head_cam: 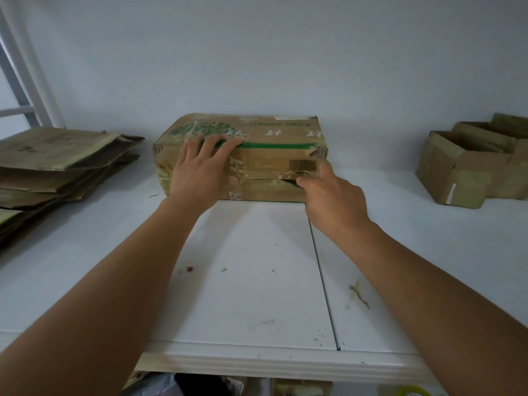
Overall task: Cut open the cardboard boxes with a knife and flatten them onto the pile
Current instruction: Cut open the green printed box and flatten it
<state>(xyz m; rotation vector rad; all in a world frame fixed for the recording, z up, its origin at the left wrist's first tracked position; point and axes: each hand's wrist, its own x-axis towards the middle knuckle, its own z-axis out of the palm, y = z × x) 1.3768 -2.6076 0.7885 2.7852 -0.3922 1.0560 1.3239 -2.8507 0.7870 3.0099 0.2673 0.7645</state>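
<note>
A box (240, 155) sits mid-shelf (257, 281) against the back wall (257, 52), a pile (57, 167) of flattened cardboard to its left and open boxes (474, 167) well to its right; both hands (200, 170) (334, 195) rest on the box's near face.

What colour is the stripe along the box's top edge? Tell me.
Green, on the brown box; head view.

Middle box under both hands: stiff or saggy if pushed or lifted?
The middle box probably sags: its front seam is split and a corner is torn. Wide and low on the shelf, it should slide, not tip. The left hand lies flat on it; the right hand touches the split.
</note>
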